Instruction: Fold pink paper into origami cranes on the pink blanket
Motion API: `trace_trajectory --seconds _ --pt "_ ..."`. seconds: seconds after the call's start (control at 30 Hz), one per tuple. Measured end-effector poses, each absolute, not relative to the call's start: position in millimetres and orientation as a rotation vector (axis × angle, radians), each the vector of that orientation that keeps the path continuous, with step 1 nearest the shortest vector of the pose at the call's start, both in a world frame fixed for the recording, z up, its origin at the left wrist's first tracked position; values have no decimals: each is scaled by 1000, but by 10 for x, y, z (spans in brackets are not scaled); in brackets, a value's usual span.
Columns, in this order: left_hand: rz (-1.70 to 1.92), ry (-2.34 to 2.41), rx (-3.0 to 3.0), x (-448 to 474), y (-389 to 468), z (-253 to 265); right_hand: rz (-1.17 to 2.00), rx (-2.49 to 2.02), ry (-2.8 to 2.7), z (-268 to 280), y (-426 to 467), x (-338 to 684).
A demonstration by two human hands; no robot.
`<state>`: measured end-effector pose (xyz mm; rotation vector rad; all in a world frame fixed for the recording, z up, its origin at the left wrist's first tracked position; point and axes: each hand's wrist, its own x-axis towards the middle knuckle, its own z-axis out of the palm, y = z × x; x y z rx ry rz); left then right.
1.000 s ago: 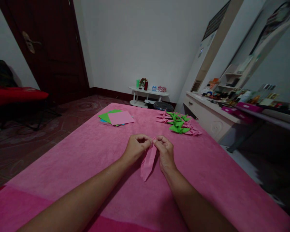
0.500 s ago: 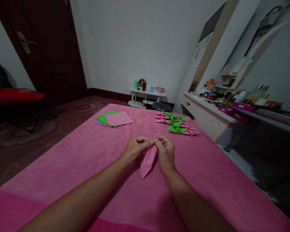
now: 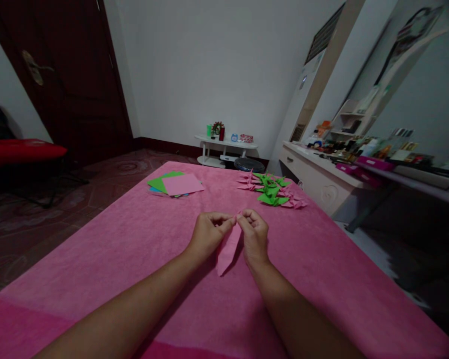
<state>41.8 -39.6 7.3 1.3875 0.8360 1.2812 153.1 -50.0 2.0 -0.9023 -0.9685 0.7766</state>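
A folded piece of pink origami paper (image 3: 227, 254) hangs between my hands, its long pointed end angled down toward me. My left hand (image 3: 209, 230) pinches its far end between thumb and fingers. Right beside it, my right hand (image 3: 255, 233) is closed on the same end, the two thumbs almost touching. My fingers cover the far tip of the paper. Farther off to the right lie several folded paper cranes, green ones (image 3: 272, 195) and pink ones (image 3: 250, 182). Flat square sheets of paper (image 3: 183, 184) in pink, green and blue are stacked at the left.
A pink cloth (image 3: 127, 249) covers the table. Behind it stands a low white shelf (image 3: 228, 143) with small items. On the right is a white dressing table (image 3: 318, 174) crowded with bottles. A red chair (image 3: 22, 152) and a dark door (image 3: 71, 75) are at the left.
My hands keep their pinch on the pink paper and have barely moved. The whole view has shifted very slightly.
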Motion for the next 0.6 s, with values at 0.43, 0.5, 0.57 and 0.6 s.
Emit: trace_trajectory --seconds 0.43,0.5,0.57,0.6 --pt "1256 789 1250 416 -424 113 1021 -767 -789 48 -561 1412" --pt "1229 790 1231 411 -422 110 993 -787 -785 57 -561 1408" --pt "1214 776 1215 410 -424 109 964 -804 -788 69 -562 1408" --pt "1210 767 1213 411 -426 109 949 -812 -788 76 -563 1409"
